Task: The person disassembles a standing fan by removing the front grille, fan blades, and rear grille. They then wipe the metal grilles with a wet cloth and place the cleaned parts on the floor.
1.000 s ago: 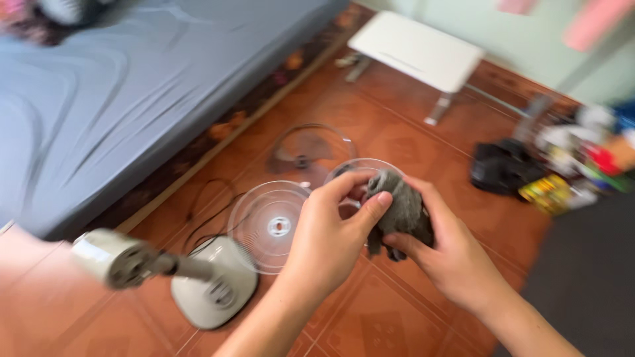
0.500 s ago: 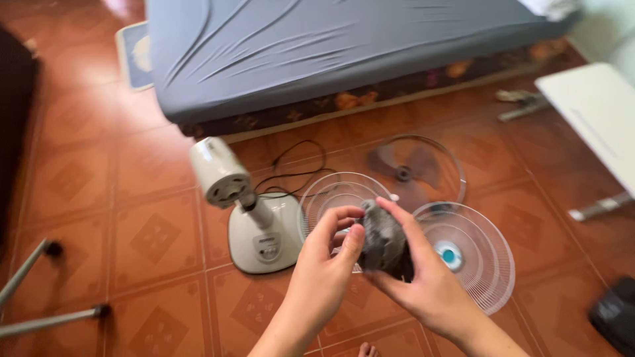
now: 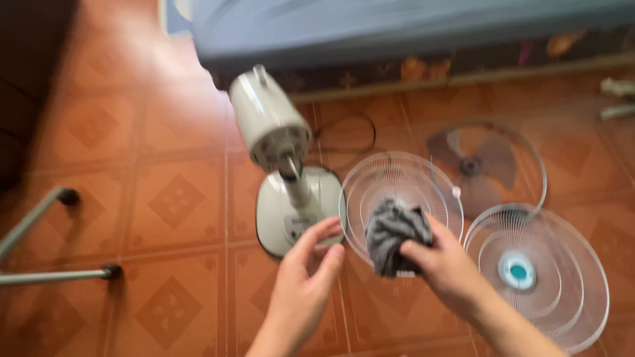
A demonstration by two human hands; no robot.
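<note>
My right hand (image 3: 446, 268) grips a crumpled grey cloth (image 3: 393, 235) above a round white fan grille (image 3: 400, 198) lying on the floor. My left hand (image 3: 305, 277) is empty, fingers apart, just left of the cloth and over the base of a white fan stand (image 3: 294, 208). The stand's motor head (image 3: 270, 121) has no blades or grille on it. A grey fan blade (image 3: 473, 165) lies inside a ring to the right, and a second grille with a teal centre (image 3: 536, 271) lies at the lower right.
A bed with a grey-blue sheet (image 3: 397, 26) runs along the top, above the orange tiled floor (image 3: 178, 198). A black power cord (image 3: 350, 135) coils behind the fan. Grey metal legs with black feet (image 3: 59, 264) reach in from the left. Dark furniture (image 3: 26, 79) stands at the upper left.
The view has swung left and down. My left hand has let go of the cloth and moved away to the left; my right hand alone keeps the cloth.
</note>
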